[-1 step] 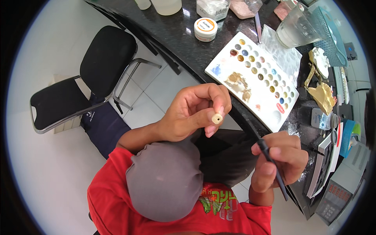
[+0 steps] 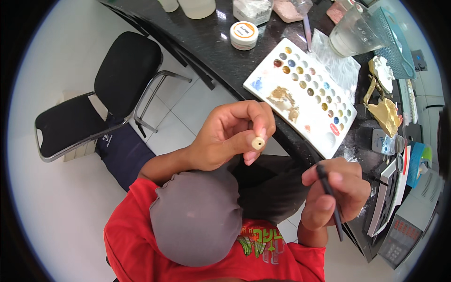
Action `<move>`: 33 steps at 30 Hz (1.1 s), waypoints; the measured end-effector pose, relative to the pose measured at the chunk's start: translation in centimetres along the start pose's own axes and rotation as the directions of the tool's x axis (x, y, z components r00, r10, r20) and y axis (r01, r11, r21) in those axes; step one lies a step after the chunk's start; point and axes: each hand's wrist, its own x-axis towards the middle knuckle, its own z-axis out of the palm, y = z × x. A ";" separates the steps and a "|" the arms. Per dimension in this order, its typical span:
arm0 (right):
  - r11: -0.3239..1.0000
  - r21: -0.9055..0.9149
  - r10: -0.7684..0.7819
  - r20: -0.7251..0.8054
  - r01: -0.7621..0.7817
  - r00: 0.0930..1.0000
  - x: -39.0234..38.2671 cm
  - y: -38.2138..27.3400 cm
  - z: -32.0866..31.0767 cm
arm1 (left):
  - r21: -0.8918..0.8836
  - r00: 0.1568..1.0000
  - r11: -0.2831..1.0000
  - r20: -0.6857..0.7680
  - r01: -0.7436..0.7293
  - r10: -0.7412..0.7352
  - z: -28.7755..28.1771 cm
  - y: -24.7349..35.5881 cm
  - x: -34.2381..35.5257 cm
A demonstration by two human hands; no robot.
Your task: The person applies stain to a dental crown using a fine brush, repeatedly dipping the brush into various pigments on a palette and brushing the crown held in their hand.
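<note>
Between the thumb and fingers of my left hand (image 2: pixel 225 134) is a small cream-coloured, rounded piece (image 2: pixel 258 144) with a dark hole in its face. It is held up over my lap, near the table's edge. My right hand (image 2: pixel 347 190) pinches a slim black stick-shaped tool (image 2: pixel 330 192), with its thick end up and its narrow end slanting down. A gap separates the tool from the piece. Beyond both hands lies a white palette (image 2: pixel 319 141) with rows of coloured wells and brown and blue smears.
On the dark tabletop (image 2: pixel 206 51) stand a white jar (image 2: pixel 244 36), a clear cup (image 2: pixel 350 40), a blue basket (image 2: pixel 399 56), yellowish dental-model pieces (image 2: pixel 386 116) and a small glass jar (image 2: pixel 386 143). A grey device (image 2: pixel 409 223) sits at the right. A black chair (image 2: pixel 127 75) stands left.
The black tool in my right hand has tipped slightly more upright. The whole view has shifted a little; my left hand keeps its hold on the cream piece.
</note>
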 end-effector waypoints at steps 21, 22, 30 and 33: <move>0.871 -0.454 0.055 -0.294 -0.190 0.954 2.3 -2.1 -3.2 | 0.839 0.720 0.195 0.290 -0.508 0.630 -3.0 -1.0 1.0; 0.884 -0.417 0.097 -0.279 -0.211 0.955 2.8 -2.4 -3.2 | 0.841 0.703 0.167 0.302 -0.514 0.643 -3.3 -1.1 1.1; 0.849 -0.448 0.272 -0.086 -0.281 0.958 7.4 0.0 -2.6 | 0.797 0.588 0.092 0.356 -0.597 0.727 -5.6 -0.9 1.2; 0.840 -0.482 0.252 -0.060 -0.249 0.966 8.2 1.1 -2.2 | 0.788 0.574 0.081 0.369 -0.610 0.731 -6.6 -0.6 1.4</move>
